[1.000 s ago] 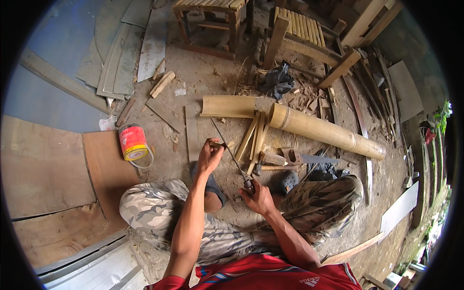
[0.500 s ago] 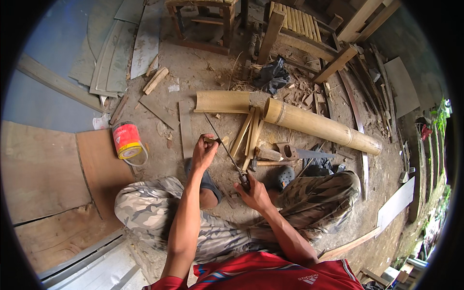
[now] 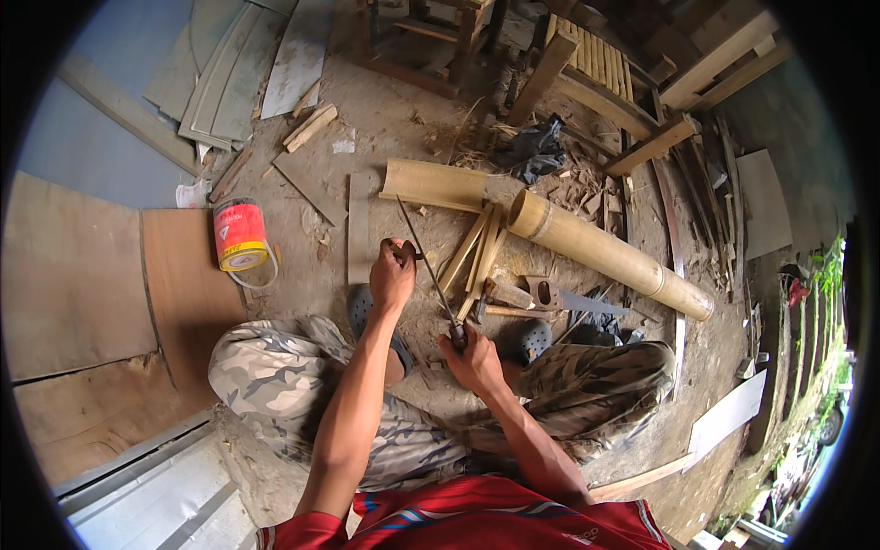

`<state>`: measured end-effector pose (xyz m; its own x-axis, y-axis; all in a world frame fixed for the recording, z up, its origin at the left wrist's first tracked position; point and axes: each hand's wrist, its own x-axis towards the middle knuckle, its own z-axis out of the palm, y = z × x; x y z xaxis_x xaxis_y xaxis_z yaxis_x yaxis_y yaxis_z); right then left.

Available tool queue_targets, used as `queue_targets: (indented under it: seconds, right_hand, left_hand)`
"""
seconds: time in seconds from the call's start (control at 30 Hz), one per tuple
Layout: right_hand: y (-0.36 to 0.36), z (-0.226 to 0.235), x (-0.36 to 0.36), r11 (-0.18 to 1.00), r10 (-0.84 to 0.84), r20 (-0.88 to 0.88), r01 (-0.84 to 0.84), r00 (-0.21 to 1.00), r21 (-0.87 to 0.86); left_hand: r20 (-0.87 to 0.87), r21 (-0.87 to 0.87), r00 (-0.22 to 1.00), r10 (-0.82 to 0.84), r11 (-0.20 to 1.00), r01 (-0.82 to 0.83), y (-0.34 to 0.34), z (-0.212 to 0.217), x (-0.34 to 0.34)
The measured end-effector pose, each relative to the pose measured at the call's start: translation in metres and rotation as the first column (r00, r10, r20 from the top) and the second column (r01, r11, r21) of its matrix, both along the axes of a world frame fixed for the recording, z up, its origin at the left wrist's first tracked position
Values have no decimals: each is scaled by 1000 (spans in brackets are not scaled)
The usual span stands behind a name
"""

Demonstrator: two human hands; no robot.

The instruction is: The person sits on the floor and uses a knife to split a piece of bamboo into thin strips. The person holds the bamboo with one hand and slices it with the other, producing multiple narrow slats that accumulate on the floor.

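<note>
My right hand (image 3: 478,364) is wrapped round the dark handle of a long, slim tool (image 3: 428,266). Its narrow dark shaft slants up and to the left, past my left hand; whether it is a knife seen edge-on or a file, I cannot tell. Closed in my left hand (image 3: 392,275) is a small dark brown piece (image 3: 404,251), mostly hidden by the fingers, right beside the shaft. Beyond my hands lie a split bamboo half (image 3: 435,185), several bamboo strips (image 3: 476,252) and a thick bamboo pole (image 3: 610,254).
A handsaw (image 3: 577,300), a hammer (image 3: 513,312) and a wooden block (image 3: 510,293) lie by my right foot. Left of my knees stands a red and yellow bucket (image 3: 240,234). Bamboo-slatted furniture (image 3: 596,69) and a black plastic bag (image 3: 534,151) are farther off.
The whole view has shifted and turned slightly. Both hands keep their holds, with the tool's shaft still alongside the brown piece; little else differs.
</note>
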<state>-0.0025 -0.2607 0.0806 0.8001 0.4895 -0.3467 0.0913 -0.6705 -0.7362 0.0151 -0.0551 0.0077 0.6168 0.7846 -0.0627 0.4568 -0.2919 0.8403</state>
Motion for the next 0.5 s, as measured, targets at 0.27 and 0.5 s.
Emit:
queue_targets:
  seconds: [0.27, 0.5]
  right_hand:
    - [21, 4, 7, 998, -17, 25, 18, 1000, -60]
    - [29, -2, 6, 999, -13, -10, 12, 1000, -43]
  left_hand:
    - [-36, 75, 997, 67, 995, -64, -2, 10, 3]
    - [-26, 224, 992, 126, 967, -118, 2, 10, -4]
